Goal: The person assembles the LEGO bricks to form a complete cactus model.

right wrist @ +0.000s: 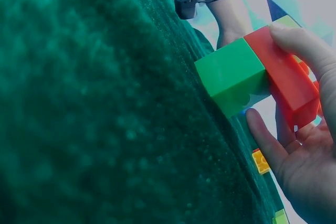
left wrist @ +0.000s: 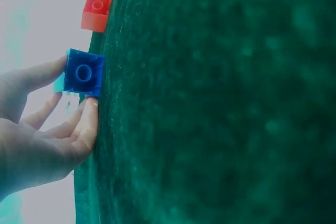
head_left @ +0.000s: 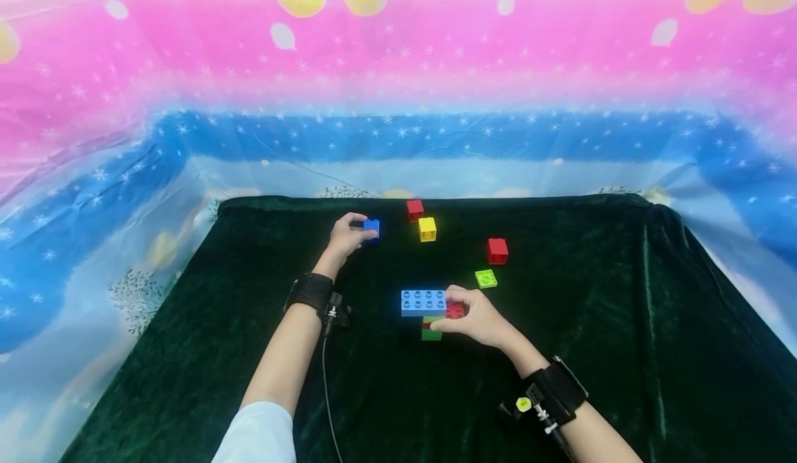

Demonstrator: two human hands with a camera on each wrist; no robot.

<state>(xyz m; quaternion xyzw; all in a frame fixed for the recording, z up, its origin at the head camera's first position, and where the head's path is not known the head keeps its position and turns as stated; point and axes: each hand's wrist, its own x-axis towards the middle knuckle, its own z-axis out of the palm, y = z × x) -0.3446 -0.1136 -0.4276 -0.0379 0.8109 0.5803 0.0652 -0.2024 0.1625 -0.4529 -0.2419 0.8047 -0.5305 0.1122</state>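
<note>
At the far left-centre of the cloth, my left hand (head_left: pixel 342 239) pinches a small blue brick (head_left: pixel 372 226) between thumb and fingertips. Its hollow underside, with a round tube, faces the left wrist camera. Nearer me, my right hand (head_left: pixel 479 316) grips a stack of joined bricks, thumb on one side and fingers on the other. A long light blue studded brick (head_left: pixel 423 303) tops this stack. Under it come a red brick (right wrist: pixel 278 72) and a green brick (right wrist: pixel 231 74) at the bottom end; the fingers hide part of the stack.
Beyond the hands lie a red brick (head_left: pixel 414 210) and a yellow brick (head_left: pixel 427 229). Another red brick (head_left: pixel 497 250) and a flat lime-green piece (head_left: pixel 486 279) sit right of centre. Dark green cloth (head_left: pixel 591 297) covers the table; a printed curtain (head_left: pixel 398 138) surrounds it.
</note>
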